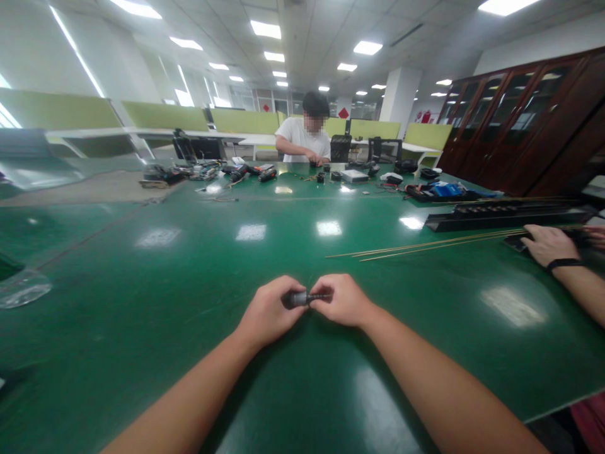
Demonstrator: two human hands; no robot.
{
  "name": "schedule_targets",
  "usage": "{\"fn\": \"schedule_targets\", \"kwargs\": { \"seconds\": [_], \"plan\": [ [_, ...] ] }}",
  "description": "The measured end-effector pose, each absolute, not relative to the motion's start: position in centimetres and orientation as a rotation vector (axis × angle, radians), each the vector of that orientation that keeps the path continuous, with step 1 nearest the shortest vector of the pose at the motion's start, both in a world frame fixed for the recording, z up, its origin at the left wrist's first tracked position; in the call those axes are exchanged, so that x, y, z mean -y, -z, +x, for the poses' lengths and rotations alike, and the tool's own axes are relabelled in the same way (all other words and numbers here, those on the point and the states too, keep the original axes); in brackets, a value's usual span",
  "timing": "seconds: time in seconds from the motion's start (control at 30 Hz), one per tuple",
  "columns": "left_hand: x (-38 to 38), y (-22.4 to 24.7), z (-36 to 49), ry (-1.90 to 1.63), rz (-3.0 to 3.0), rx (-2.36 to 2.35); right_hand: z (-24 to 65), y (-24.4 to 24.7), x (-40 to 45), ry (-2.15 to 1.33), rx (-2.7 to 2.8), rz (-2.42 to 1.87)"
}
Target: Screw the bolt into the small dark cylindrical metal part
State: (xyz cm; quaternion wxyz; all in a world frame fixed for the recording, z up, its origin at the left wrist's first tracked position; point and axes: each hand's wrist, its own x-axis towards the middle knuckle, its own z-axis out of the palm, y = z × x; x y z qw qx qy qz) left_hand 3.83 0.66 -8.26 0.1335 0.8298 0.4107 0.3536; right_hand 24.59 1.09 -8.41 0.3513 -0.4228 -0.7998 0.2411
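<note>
Just above the green tabletop, my two hands meet over a small dark cylinder (298,299) with a greyish band. My left hand (271,310) is closed round its left end and hides that part. A thin dark rod (321,296) sticks out to the right, in line with the cylinder. My right hand (344,300) pinches this rod close to where it meets the cylinder. The exact kind of the piece is too small and blurred to tell.
Thin brass-coloured rods (416,245) lie at the right, near a black rail (472,217) and a co-worker's hand (551,244). Another person (302,135) works across the green table (189,277). Power drills (239,173) and loose parts line the far edge.
</note>
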Motion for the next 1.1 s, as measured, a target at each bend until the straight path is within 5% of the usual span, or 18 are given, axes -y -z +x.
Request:
{"fn": "schedule_targets", "kwargs": {
  "seconds": [1.1],
  "plan": [
    [-0.87, 8.25, 3.51, -1.027, 2.366, -1.224, 24.99, 8.96, -1.59, -0.611, 2.050, -1.166]
  ]
}}
